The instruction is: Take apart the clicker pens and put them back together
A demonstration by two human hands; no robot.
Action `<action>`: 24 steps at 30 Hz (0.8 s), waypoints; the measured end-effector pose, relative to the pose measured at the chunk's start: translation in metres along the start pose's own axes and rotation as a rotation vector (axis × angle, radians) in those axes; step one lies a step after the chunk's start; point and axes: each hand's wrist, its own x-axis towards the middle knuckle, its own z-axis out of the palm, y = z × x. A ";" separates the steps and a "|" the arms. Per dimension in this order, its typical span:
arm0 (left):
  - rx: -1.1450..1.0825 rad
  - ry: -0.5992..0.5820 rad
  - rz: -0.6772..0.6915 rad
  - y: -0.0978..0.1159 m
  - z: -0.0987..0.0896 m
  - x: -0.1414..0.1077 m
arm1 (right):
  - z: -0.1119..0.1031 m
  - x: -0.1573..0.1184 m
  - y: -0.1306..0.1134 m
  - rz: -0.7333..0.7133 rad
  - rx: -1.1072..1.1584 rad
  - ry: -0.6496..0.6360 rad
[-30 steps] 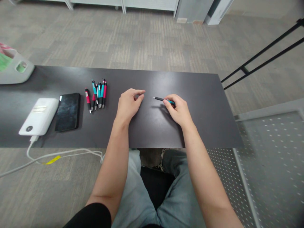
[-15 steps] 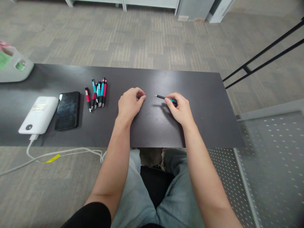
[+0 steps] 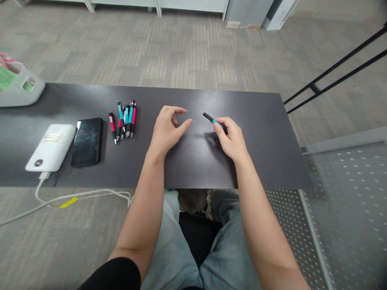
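Right hand (image 3: 230,137) has the pen (image 3: 211,119), thumb and fingers clamped on its teal barrel, black grip and metal tip poking out toward the left hand (image 3: 165,132). It's up off the desk (image 3: 196,169), judging by the shadow (image 3: 212,140) below those fingers, and it sits aslant, tip angled toward the far edge. Over on the left, thumb and forefinger stand apart, near the tip, nothing visible between them (the curled fingers behind are half tucked away, so no telling what they might hide).

This looks light and stiff: no sag, little heft to expect, hardly fragile, though the slim tip may be the delicate bit. The barrel appears smooth and could roll or slide between fingertips; the black section just ahead of the right fingers seems the surer place for a second hold.

Now the room: plain desk between the two hands, and more to the right of the right fingers, out to the end. The far edge runs beyond both sets of fingers, worth minding if anything rolls. Well left of the left fingers lies the cluster of pens (image 3: 127,121), then the phone (image 3: 87,141) and power bank (image 3: 50,148).
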 end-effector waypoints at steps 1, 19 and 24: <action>-0.119 -0.029 0.040 0.002 0.002 0.001 | 0.001 0.000 -0.006 0.042 0.082 -0.035; -0.742 -0.009 -0.173 0.041 0.044 0.002 | 0.042 -0.004 -0.030 0.183 0.293 -0.202; -0.722 0.119 -0.154 0.041 0.055 0.000 | 0.038 -0.002 -0.032 -0.011 0.014 -0.036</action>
